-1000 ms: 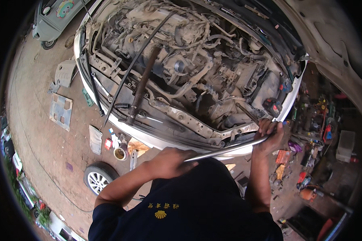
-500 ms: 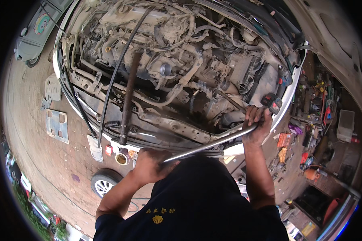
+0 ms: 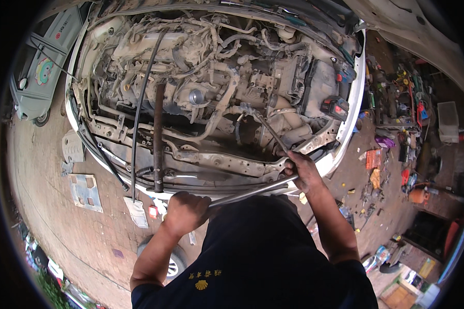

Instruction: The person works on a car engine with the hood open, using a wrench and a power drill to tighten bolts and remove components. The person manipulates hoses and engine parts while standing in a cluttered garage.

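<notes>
A long silver metal bar [image 3: 252, 192] runs across in front of my body, just over the car's front edge. My left hand [image 3: 187, 212] is closed in a fist round its left end. My right hand [image 3: 304, 171] wraps the right end, where a slimmer dark rod [image 3: 274, 133] meets it. That rod slants forward and down into the engine bay [image 3: 198, 98], its far tip beside a dusty hose and metal fittings. My fingers hide the joint between bar and rod.
A dark pipe [image 3: 158, 139] and a thin black rod [image 3: 141, 98] lie across the engine bay. A cordless tool's battery pack [image 3: 334, 107] rests at its right. Wrenches [image 3: 113, 153] lie on the front panel. Scattered tools and parts cover the ground at right; a wheel [image 3: 173, 265] lies at left.
My right hand has moved left and lower in the picture, with the bar's right end. The view has shifted, and more of the dark rod shows. Both hands keep their grip.
</notes>
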The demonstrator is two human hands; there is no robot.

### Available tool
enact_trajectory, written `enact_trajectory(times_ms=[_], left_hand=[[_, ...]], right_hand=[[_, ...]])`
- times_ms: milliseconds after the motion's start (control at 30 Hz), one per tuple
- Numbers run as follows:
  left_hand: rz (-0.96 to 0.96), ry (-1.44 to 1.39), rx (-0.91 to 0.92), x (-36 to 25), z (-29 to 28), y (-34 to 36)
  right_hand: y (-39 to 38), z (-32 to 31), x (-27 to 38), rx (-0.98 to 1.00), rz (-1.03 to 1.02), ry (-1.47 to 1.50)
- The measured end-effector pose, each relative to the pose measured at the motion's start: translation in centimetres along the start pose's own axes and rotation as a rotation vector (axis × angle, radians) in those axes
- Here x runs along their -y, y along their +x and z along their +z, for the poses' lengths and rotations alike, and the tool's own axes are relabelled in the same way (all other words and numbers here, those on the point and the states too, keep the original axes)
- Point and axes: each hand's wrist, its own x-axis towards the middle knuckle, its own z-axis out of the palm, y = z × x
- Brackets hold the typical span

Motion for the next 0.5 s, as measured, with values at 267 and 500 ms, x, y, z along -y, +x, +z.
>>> enact_trajectory(times_ms=[267, 500], left_hand=[[-0.025, -0.138, 0.038, -0.6, 1.9, 1.8], [-0.394, -0.586, 0.041, -0.2, 4.1, 1.3]], right_hand=[[-3.9, -1.8, -2.9, -0.254, -0.677, -0.67], [-4.8, -2.3, -0.3, -0.3, -0.547, -0.201]])
